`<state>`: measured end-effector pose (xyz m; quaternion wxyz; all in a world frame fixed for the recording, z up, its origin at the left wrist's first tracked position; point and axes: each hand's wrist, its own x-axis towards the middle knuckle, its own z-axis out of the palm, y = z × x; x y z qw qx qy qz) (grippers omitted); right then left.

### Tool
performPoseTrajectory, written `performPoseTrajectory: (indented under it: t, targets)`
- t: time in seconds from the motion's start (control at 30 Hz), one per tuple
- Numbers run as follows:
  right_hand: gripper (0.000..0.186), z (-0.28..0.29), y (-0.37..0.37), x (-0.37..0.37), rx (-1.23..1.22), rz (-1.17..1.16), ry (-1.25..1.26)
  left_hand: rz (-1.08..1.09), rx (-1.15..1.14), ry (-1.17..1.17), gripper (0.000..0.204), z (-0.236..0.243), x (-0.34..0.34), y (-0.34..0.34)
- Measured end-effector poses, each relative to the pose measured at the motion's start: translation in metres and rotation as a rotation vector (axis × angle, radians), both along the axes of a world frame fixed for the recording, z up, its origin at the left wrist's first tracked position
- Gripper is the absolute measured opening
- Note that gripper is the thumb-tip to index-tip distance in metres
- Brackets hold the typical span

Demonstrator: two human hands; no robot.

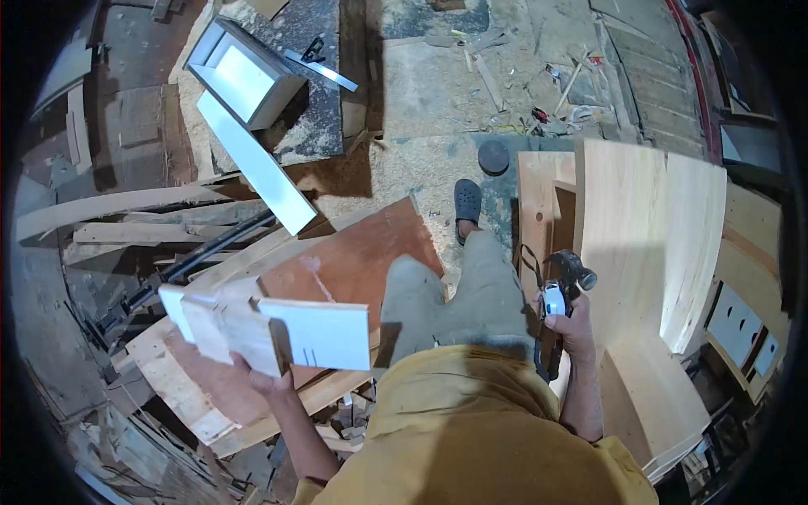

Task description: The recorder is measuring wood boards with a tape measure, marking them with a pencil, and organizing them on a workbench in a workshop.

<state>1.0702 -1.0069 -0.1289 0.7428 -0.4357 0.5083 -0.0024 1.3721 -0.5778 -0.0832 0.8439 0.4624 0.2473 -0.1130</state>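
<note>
My left hand (268,377) is closed on the lower edge of a wooden assembly, a pale wood piece (244,324) crossed with a white board (324,337) that bears dark pencil marks. This assembly is over a reddish-brown plywood sheet (353,252). At my right side, my right hand (576,326) is wrapped around a white and black tape measure (553,300) and a hammer (574,271). The hammer's dark head points up past my fingers, and its handle is largely hidden. A thin dark strap loops beside the tape measure.
Right of me stands a large pale wooden panel piece (627,236). An open white-lined box (244,71) sits on a worn surface at the upper left, with a long white board (257,164) beside it. Sawdust and scraps litter the floor (421,88). A round dark object (493,157) lies near my foot.
</note>
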Motion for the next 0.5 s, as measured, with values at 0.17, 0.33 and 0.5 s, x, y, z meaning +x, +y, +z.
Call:
performPoseTrajectory:
  t: [0.17, 0.33, 0.5]
  targets:
    - [0.048, 0.017, -0.049, 0.068, -0.139, 0.088, 0.078, -0.053, -0.087, -0.066, 0.063, -0.004, 0.073, -0.057]
    - [0.057, 0.028, -0.106, 0.153, -0.205, 0.096, -0.017, -0.040, -0.102, 0.011, 0.061, -0.005, 0.163, -0.095]
    - [0.049, 0.034, -0.158, 0.238, -0.312, 0.036, -0.059, -0.147, 0.028, -0.085, 0.058, -0.049, 0.259, -0.158]
